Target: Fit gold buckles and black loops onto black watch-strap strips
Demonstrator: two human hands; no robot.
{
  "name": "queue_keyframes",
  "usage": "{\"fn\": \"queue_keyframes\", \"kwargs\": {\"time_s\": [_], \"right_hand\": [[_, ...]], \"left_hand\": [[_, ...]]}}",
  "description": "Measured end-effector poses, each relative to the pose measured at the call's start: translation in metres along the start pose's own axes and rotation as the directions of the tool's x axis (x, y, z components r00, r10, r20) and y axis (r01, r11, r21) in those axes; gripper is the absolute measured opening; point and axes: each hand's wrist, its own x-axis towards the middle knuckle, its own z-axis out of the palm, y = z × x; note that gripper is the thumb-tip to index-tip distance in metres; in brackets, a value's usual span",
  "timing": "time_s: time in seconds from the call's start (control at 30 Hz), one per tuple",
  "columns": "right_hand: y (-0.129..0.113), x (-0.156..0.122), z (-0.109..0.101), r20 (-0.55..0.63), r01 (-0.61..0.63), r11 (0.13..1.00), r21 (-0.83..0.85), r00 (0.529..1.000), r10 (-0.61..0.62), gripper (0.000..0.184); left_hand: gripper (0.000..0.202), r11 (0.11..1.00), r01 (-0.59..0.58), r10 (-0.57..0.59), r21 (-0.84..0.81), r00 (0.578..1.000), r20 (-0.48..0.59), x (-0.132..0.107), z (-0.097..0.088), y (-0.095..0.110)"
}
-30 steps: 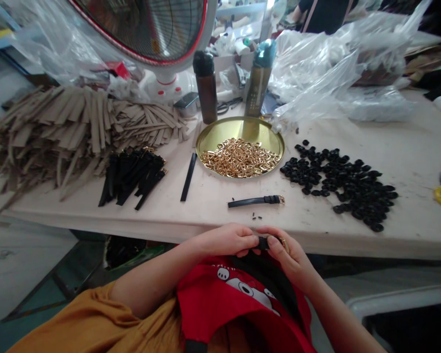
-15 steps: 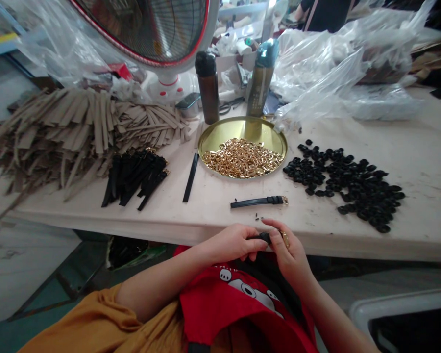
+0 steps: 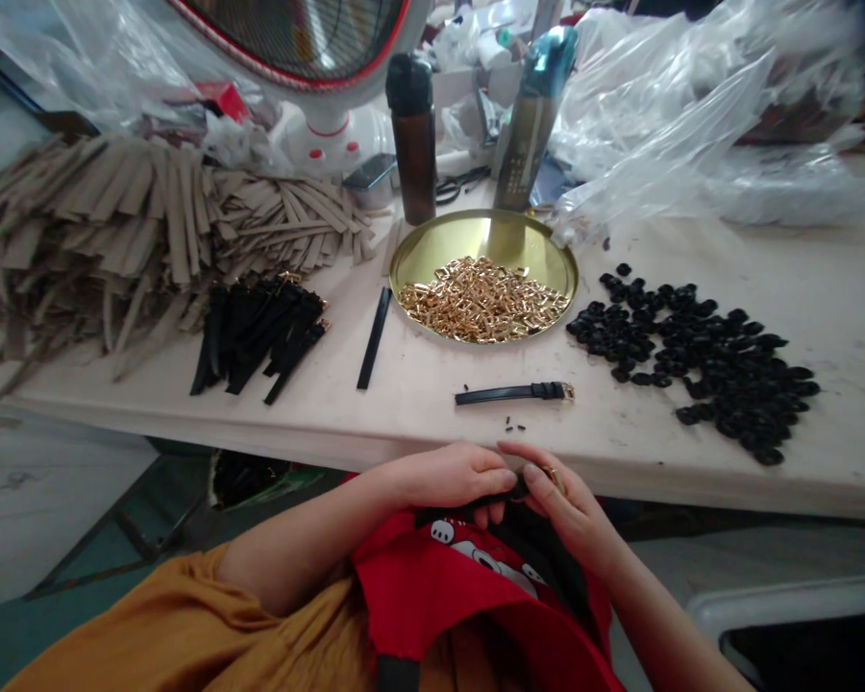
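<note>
left hand (image 3: 451,476): fingers pinch black strap (image 3: 508,495)
right hand (image 3: 566,505): fingers grip same strap, buckle end
strap: below surface (image 3: 418,404) edge, over red apron (image 3: 461,596)
nearby: finished strap (image 3: 513,392), gold tray (image 3: 484,252)

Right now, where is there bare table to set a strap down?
Bare pale tabletop along the near edge, between the bundle of black straps and the lone buckled black strap; more right of the black loop pile. Crowded behind: tan strip heap, round gold tray, clear plastic bags. Left hand and right hand pinch another black strap.
</note>
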Motion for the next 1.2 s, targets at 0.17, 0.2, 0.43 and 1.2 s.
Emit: {"fn": "queue_keyframes", "kwargs": {"time_s": [0.17, 0.2, 0.43, 1.2], "right_hand": [[-0.001, 0.002, 0.001, -0.037, -0.088, 0.958, 0.274, 0.994, 0.102, 0.04], [-0.001, 0.002, 0.002, -0.028, -0.099, 0.941, 0.325, 0.993, 0.115, 0.039], [-0.001, -0.005, 0.008, -0.067, -0.096, 0.896, 0.434, 0.988, 0.138, 0.04], [-0.01, -0.015, 0.01, 0.007, -0.14, 0.907, 0.398, 0.989, 0.149, 0.048]], "left_hand": [[0.033, 0.951, -0.024, 0.03, -0.308, 0.999, 0.013, -0.003, -0.005, -0.005], [0.034, 0.951, -0.044, 0.043, -0.305, 0.999, -0.01, -0.004, -0.005, -0.005], [0.029, 0.984, -0.164, 0.15, -0.067, 0.973, -0.178, -0.004, 0.003, -0.005], [0.019, 0.918, -0.268, 0.351, 0.292, 0.892, -0.284, -0.015, 0.019, 0.004]]}}
